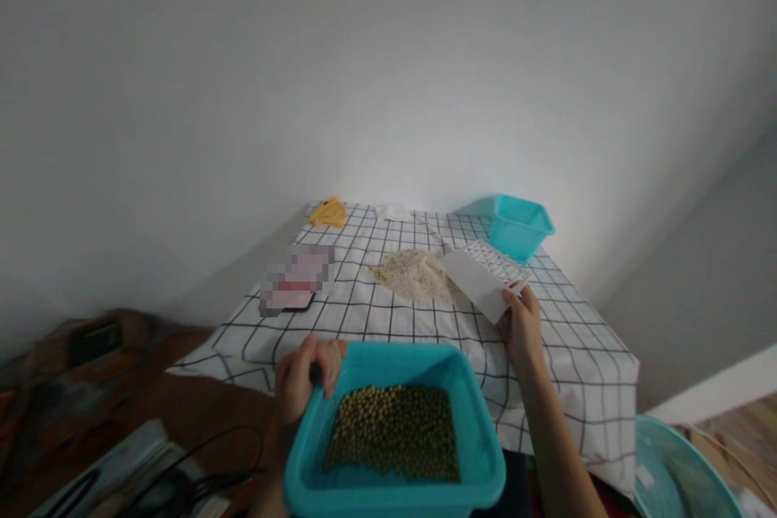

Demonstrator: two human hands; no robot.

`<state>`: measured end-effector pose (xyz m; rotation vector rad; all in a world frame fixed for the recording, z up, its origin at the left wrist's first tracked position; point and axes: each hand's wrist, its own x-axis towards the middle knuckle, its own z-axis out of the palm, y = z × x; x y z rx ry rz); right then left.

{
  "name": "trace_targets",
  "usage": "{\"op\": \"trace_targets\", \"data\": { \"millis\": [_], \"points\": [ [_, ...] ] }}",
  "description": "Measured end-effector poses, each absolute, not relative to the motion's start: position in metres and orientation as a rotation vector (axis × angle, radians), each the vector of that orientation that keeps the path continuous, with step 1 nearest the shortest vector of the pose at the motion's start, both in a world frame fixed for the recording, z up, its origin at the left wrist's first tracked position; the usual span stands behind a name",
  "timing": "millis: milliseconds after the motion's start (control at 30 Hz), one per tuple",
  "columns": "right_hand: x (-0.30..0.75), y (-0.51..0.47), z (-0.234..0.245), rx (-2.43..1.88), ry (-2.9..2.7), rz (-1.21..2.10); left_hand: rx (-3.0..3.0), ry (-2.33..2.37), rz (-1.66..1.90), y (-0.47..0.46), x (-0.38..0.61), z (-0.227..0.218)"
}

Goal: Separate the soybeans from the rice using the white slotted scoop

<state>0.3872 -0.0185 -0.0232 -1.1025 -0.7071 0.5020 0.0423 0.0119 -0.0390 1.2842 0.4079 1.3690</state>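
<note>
My left hand point(311, 372) is closed over the far left rim of a teal plastic basin point(479, 433). Inside the basin lies a layer of small round greenish-yellow beans point(394, 433). My right hand point(523, 322) grips the near right corner of a white plastic board point(477, 287) with a slotted, grid-like section along its far edge. The board is tilted over the table, just right of a spread heap of pale, grainy material with yellowish bits point(416, 273). Part of my right fingers is hidden behind the board.
A checked cloth point(358, 316) covers the table. Farther back stand a second teal basin point(520, 225), a yellow cloth point(329, 213) and a white crumpled piece point(393, 213). A partly blurred pink flat item point(297, 279) lies at left. A large teal tub point(680, 461) sits low at right.
</note>
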Motion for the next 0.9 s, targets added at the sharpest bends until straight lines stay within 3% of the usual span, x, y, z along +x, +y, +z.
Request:
{"op": "trace_targets", "data": {
  "millis": [900],
  "points": [
    [0.3802, -0.0225, -0.018, -1.039, -0.795, 0.525, 1.26, 0.384, 1.356, 0.0112, 0.0394, -0.0419]
  ]
}}
